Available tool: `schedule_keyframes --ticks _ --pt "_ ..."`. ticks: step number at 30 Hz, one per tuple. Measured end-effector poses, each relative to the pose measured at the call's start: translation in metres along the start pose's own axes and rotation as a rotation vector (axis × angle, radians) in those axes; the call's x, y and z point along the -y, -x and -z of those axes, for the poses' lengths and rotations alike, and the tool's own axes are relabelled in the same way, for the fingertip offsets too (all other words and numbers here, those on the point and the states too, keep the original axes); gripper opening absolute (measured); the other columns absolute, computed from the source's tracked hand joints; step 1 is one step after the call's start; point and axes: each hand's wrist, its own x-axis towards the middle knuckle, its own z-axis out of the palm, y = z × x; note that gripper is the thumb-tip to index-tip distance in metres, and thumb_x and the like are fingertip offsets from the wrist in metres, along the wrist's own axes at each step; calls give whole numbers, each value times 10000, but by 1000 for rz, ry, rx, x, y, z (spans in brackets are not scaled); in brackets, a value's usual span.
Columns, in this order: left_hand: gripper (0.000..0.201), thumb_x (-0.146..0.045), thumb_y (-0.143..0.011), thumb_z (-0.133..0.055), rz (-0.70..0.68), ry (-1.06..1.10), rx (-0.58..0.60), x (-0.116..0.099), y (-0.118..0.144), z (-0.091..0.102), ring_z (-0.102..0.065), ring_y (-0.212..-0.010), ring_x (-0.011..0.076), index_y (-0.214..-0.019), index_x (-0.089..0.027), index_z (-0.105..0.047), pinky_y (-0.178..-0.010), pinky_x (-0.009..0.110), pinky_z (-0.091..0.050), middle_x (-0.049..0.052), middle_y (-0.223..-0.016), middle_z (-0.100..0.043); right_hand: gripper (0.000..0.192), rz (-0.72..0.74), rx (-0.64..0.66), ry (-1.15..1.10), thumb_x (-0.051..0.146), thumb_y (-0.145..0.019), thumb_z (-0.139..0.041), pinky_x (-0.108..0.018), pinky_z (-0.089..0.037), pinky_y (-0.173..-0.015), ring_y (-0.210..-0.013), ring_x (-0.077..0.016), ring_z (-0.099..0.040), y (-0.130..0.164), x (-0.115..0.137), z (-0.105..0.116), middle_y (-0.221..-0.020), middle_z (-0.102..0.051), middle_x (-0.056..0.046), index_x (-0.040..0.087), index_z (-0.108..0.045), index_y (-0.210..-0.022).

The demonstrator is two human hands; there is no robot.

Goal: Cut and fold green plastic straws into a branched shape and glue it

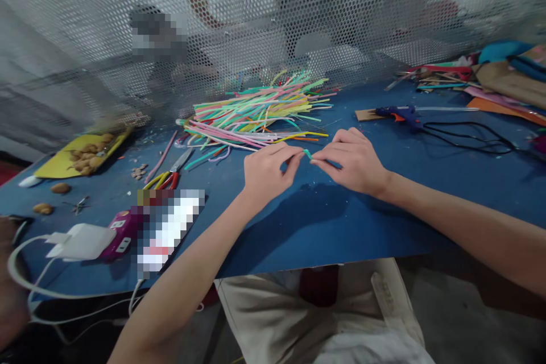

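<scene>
Two hands pinch a small green piece (307, 154) above a blue table (384, 227)

Near the centre of the frame, the small green piece bridges the fingertips of both hands. The left hand (273, 169) has its thumb and forefinger clamped on one end, with a gap showing between the two digits behind the pinch. The right hand (352, 162) grips the other end the same way, its remaining fingers curled. The piece looks short and bent; its finer shape is too small to make out. A dark shadow falls on the table beneath.

Just beyond the hands, in the upper middle of the frame, lies a loose heap of coloured stems (264, 108) in pink, mint, yellow and orange. A perforated metal screen (239, 0) stands behind it across the top.

At centre left, a tool with red and yellow handles (173, 176) rests near the heap, close to a single pink stem (162, 156). Below it lies a pixelated, bright flat object (170, 233), beside a purple power strip (123, 233) with a white adapter (87, 240) against it. Further left, a yellow tray (55, 163) bears brown lumps (87, 156).

Toward the upper right, a blue glue gun (398, 115) lies with its front on a bit of cardboard (365, 115); a translucent stick (446, 109) extends from its rear and a black cord (469, 124) loops rightward.
</scene>
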Motion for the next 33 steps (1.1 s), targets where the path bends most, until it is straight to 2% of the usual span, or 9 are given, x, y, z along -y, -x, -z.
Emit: schedule_keyframes --ticks 5,8,13,18,22,25,28,33 --pt "201 -331 -987 -580 -176 -197 123 5 -2 8 -691 -801 170 -993 -251 -764 -641 311 -398 21 -873 -766 148 153 29 161 241 -1008 -596 -365 -337 -759 -837 -182 -524 -6 -4 11 -928 -783 17 243 -744 -999" --pt "208 -324 -994 -567 -251 -208 155 6 -3 11 -673 -767 165 -987 -243 -759 -625 315 -382 25 -876 -764 140 102 40 131 243 -1007 -596 -372 -339 -774 -868 -191 -532 -6 -6 10 -950 -781 11 250 -736 -1012" --pt "205 -330 -994 -578 -347 -115 205 9 -4 13 -686 -795 156 -976 -237 -759 -668 300 -430 20 -880 -768 163 -39 56 -51 278 -1011 -592 -374 -388 -783 -872 -196 -564 -3 -8 -1 -987 -789 -3 238 -746 -972" --pt "173 -305 -977 -613 -228 154 134 10 -4 10 -687 -771 135 -953 -216 -760 -719 261 -488 21 -842 -757 167 -114 21 -264 283 -994 -618 -360 -462 -806 -808 -178 -621 1 -7 -11 -928 -796 -19 213 -760 -941" --pt "182 -310 -977 -617 -101 254 57 6 -4 5 -675 -733 131 -961 -193 -755 -726 257 -505 36 -841 -758 151 -154 -30 -305 296 -964 -657 -350 -481 -781 -748 -170 -625 2 -4 -14 -869 -798 -24 217 -779 -920" --pt "198 -337 -977 -616 -31 203 17 5 -3 3 -693 -765 142 -971 -202 -761 -751 266 -510 39 -877 -774 144 -142 -24 -270 306 -956 -667 -351 -467 -773 -730 -167 -608 3 -2 -13 -858 -798 -10 223 -777 -914" --pt "227 -356 -989 -589 -3 99 31 5 -2 2 -710 -802 149 -972 -219 -769 -751 266 -504 34 -902 -784 148 -100 8 -155 309 -960 -658 -363 -425 -754 -770 -183 -582 3 -2 -9 -856 -792 2 228 -769 -905" --pt "225 -344 -989 -577 -121 -142 53 7 -2 8 -710 -826 169 -1002 -246 -779 -675 280 -443 36 -900 -777 119 41 9 42 277 -969 -649 -371 -359 -768 -853 -193 -553 -1 -4 2 -923 -792 6 238 -761 -960"
